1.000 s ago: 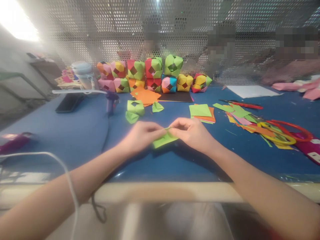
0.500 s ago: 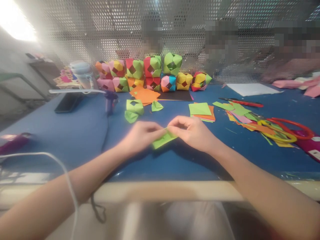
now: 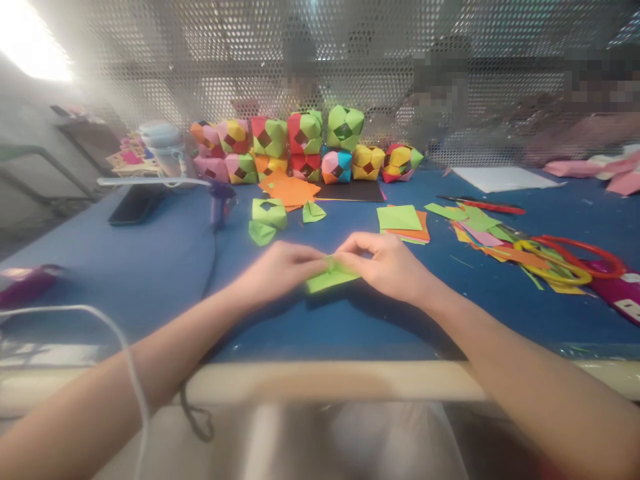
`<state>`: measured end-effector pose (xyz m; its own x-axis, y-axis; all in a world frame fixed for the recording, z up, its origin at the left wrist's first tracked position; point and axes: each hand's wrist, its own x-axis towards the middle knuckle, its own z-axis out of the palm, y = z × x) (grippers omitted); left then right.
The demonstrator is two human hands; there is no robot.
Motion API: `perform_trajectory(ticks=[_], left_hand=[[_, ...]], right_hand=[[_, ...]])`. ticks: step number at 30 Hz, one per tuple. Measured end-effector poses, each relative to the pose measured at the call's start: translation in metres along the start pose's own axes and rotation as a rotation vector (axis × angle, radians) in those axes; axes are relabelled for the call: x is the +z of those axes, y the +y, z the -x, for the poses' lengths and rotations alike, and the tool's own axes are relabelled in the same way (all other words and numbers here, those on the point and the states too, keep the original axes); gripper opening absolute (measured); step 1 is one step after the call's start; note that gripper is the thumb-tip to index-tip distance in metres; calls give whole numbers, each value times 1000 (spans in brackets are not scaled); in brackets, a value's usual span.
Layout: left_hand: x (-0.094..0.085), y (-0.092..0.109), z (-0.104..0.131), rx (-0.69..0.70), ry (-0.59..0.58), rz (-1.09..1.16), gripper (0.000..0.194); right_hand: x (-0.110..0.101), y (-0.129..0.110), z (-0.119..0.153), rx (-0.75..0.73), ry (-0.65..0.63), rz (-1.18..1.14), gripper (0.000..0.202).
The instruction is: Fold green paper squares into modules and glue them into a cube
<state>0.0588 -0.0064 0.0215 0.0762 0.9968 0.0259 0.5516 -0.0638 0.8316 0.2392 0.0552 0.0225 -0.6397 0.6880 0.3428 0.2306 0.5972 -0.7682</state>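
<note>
Between my hands, just above the blue table (image 3: 280,333), is a folded piece of green paper (image 3: 333,276). My left hand (image 3: 287,268) pinches its left upper edge between thumb and fingers. On the other side, my right hand (image 3: 383,263) is closed on its right upper edge, the fingertips of both hands almost meeting. Beyond the left hand lie a partly joined green folded-paper piece (image 3: 269,213) and a small green folded unit (image 3: 313,211). A stack of square paper sheets (image 3: 399,218), green on top, rests past my right hand.
Colourful folded-paper balls (image 3: 345,128) stand in rows at the back, before a perforated metal screen (image 3: 225,60). Left are a glue gun (image 3: 220,200), a phone (image 3: 137,205) and a white cable (image 3: 117,333). Right lie paper scraps (image 3: 485,237) and red-handled scissors (image 3: 580,250). People are blurred behind the screen.
The green paper has turned slightly and its lower edge lies flatter, with more of it showing toward the right hand. Both hands keep their pinch in nearly the same place.
</note>
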Motion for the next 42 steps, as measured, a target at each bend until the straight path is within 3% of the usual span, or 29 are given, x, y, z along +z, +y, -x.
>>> perform_trajectory(ticks=[4, 10, 16, 22, 26, 30, 35, 42], left_hand=[[-3, 2, 2, -55, -66, 63, 34], [0, -1, -1, 55, 44, -17, 29], [4, -1, 0, 58, 156, -36, 23], [7, -3, -1, 84, 105, -21, 22], [6, -3, -2, 62, 208, -45, 19], [7, -4, -4, 35, 322, -51, 14], [12, -6, -6, 29, 336, -42, 7], [12, -17, -13, 13, 394, 46, 6]], right_hand=[[-2, 1, 0, -16, 7, 26, 15], [-1, 3, 2, -101, 24, 89, 16], [3, 6, 2, -100, 77, 65, 14], [6, 8, 1, -215, 56, 100, 18], [10, 10, -1, -80, 121, 37, 13], [16, 13, -5, 87, 149, -40, 24], [28, 14, -6, 43, 182, 3, 7], [38, 13, -6, 8, 208, -20, 8]])
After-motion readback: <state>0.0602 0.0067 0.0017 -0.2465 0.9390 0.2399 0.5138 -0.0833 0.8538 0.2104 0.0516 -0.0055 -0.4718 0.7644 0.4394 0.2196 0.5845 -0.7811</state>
